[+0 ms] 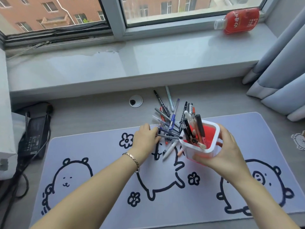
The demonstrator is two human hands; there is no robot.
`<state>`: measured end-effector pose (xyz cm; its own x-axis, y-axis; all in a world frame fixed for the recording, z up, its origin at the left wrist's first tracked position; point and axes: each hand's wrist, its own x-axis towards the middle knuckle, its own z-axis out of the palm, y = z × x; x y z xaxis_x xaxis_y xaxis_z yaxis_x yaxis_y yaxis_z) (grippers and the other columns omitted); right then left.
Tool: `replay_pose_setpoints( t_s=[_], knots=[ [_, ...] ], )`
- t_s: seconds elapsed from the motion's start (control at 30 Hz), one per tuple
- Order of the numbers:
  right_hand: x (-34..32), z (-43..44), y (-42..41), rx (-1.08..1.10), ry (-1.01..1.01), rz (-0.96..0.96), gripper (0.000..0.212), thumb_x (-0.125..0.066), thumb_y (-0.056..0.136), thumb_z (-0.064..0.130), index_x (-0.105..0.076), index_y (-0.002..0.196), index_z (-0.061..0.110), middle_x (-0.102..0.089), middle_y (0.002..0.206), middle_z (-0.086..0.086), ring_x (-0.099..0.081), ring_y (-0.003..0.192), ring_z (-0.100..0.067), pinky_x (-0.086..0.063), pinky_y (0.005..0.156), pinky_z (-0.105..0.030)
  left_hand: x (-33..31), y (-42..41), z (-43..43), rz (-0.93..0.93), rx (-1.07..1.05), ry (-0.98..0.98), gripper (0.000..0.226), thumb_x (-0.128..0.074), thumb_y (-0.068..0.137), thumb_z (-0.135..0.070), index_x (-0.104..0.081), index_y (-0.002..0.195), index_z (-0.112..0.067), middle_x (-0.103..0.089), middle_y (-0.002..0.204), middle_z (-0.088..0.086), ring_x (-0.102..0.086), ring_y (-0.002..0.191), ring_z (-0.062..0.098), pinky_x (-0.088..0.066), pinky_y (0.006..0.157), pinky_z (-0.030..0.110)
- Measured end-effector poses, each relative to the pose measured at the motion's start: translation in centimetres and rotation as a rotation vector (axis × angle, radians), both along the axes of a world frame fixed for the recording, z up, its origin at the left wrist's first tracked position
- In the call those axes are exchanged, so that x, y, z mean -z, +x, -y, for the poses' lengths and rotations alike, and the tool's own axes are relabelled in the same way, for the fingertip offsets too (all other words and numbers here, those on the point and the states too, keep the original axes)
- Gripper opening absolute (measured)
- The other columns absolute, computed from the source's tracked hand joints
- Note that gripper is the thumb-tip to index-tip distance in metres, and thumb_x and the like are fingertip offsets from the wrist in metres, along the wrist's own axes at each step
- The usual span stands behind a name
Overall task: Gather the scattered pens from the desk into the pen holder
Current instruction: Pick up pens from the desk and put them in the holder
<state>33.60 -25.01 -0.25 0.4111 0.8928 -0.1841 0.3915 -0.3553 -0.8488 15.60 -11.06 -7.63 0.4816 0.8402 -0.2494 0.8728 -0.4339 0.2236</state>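
A white pen holder with a red inside is held tilted above the desk mat, my right hand wrapped around it. Several pens stand in it. To its left a pile of scattered pens lies across the mat's far edge and the grey desk. My left hand rests on the pile's left side, fingers closed around a few dark pens. A white pen lies on the mat below the pile. A black marker and a pale green pen lie farther back.
The white desk mat with bear drawings covers the near desk. A round cable grommet is behind it. A black power adapter with cables lies at left, a red bottle on the windowsill, grey curtains at right.
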Motion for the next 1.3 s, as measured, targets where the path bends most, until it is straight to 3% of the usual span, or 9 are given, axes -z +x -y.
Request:
replay_pose_setpoints(
  t_s=[0.27, 0.4, 0.57, 0.7, 0.77, 0.93, 1.0, 1.17, 1.3],
  knots=[
    [-0.3, 0.8, 1.0, 0.035, 0.009, 0.026, 0.091, -0.077, 0.035, 0.059, -0.044, 0.119, 0.043, -0.052, 0.117, 0.012, -0.053, 0.104, -0.004, -0.046, 0.081, -0.028, -0.5, -0.7, -0.8, 0.258, 0.103, 0.106, 0.021, -0.058, 0.086, -0.020, -0.058, 0.104, -0.010, -0.065, 0.102, 0.007, -0.055, 0.095, 0.028, -0.043, 0.073, 0.035],
    [0.0, 1.4, 1.4, 0.026, -0.012, 0.062, 0.090, -0.087, 0.043, 0.043, -0.044, 0.122, 0.038, -0.051, 0.120, 0.007, -0.054, 0.105, -0.013, -0.047, 0.082, -0.031, 0.5, 0.5, -2.0, 0.117, 0.302, 0.095, 0.020, -0.062, 0.083, -0.016, -0.063, 0.101, -0.006, -0.062, 0.096, 0.014, -0.055, 0.089, 0.032, -0.050, 0.068, 0.040],
    [0.0, 1.9, 1.5, 0.003, -0.020, 0.104, 0.088, -0.090, 0.046, 0.038, -0.044, 0.121, 0.039, -0.053, 0.119, 0.008, -0.053, 0.105, -0.006, -0.046, 0.080, -0.027, -0.4, 0.0, -1.8, 0.081, 0.423, 0.190, 0.012, -0.067, 0.077, -0.007, -0.060, 0.087, -0.005, -0.058, 0.083, 0.015, -0.053, 0.073, 0.032, -0.033, 0.056, 0.031],
    [-0.1, 2.1, 1.4, 0.010, -0.021, 0.107, 0.087, -0.090, 0.047, 0.036, -0.044, 0.121, 0.039, -0.053, 0.118, 0.008, -0.052, 0.105, -0.004, -0.048, 0.082, -0.031, -4.3, -3.0, 0.5, 0.245, -0.021, -0.180, 0.019, -0.041, 0.095, -0.025, -0.049, 0.082, -0.014, -0.054, 0.077, 0.003, -0.050, 0.070, 0.024, -0.037, 0.061, 0.034],
    [-0.1, 2.1, 0.9, -0.004, -0.032, 0.104, 0.087, -0.089, 0.047, 0.037, -0.043, 0.120, 0.040, -0.053, 0.117, 0.008, -0.051, 0.105, -0.001, -0.048, 0.083, -0.032, -6.1, -5.4, 1.9, 0.519, -0.280, -0.416, 0.020, -0.041, 0.094, -0.021, -0.052, 0.083, -0.008, -0.049, 0.062, -0.003, -0.045, 0.056, 0.016, -0.036, 0.055, 0.030],
    [0.0, 1.7, -1.2, -0.071, -0.052, 0.072, 0.087, -0.085, 0.043, 0.045, -0.042, 0.119, 0.044, -0.053, 0.115, 0.013, -0.048, 0.107, 0.004, -0.049, 0.086, -0.036, -11.9, -8.5, 5.8, 0.905, -0.358, -0.534, 0.016, -0.043, 0.094, -0.008, -0.057, 0.094, -0.017, -0.046, 0.050, -0.007, -0.039, 0.047, 0.006, -0.036, 0.049, 0.014],
    [-0.3, 1.5, -2.0, -0.098, -0.045, 0.066, 0.086, -0.079, 0.041, 0.052, -0.042, 0.118, 0.045, -0.052, 0.115, 0.016, -0.046, 0.105, 0.009, -0.048, 0.085, -0.032, -13.3, -8.4, 6.9, 0.784, -0.240, -0.514, 0.013, -0.043, 0.093, -0.019, -0.056, 0.092, -0.024, -0.046, 0.053, -0.009, -0.039, 0.050, 0.005, -0.036, 0.053, 0.015],
    [-0.4, 1.9, -3.0, -0.168, -0.088, 0.181, 0.094, -0.087, 0.049, 0.038, -0.037, 0.128, 0.041, -0.048, 0.115, 0.014, -0.054, 0.099, -0.007, -0.042, 0.073, -0.026, -15.7, -6.4, 6.5, -0.020, 0.076, -0.160, 0.020, -0.029, 0.096, -0.033, -0.037, 0.083, -0.021, -0.042, 0.062, -0.001, -0.043, 0.065, 0.023, -0.029, 0.058, 0.033],
    [-0.6, 2.4, -3.0, -0.195, -0.095, 0.241, 0.094, -0.087, 0.050, 0.037, -0.034, 0.127, 0.045, -0.047, 0.117, 0.015, -0.055, 0.100, -0.008, -0.043, 0.073, -0.027, -18.1, -4.3, 5.3, -0.284, 0.335, -0.044, 0.018, -0.030, 0.092, -0.025, -0.038, 0.078, -0.017, -0.036, 0.061, 0.000, -0.038, 0.058, 0.024, -0.026, 0.053, 0.032]
  ],
)
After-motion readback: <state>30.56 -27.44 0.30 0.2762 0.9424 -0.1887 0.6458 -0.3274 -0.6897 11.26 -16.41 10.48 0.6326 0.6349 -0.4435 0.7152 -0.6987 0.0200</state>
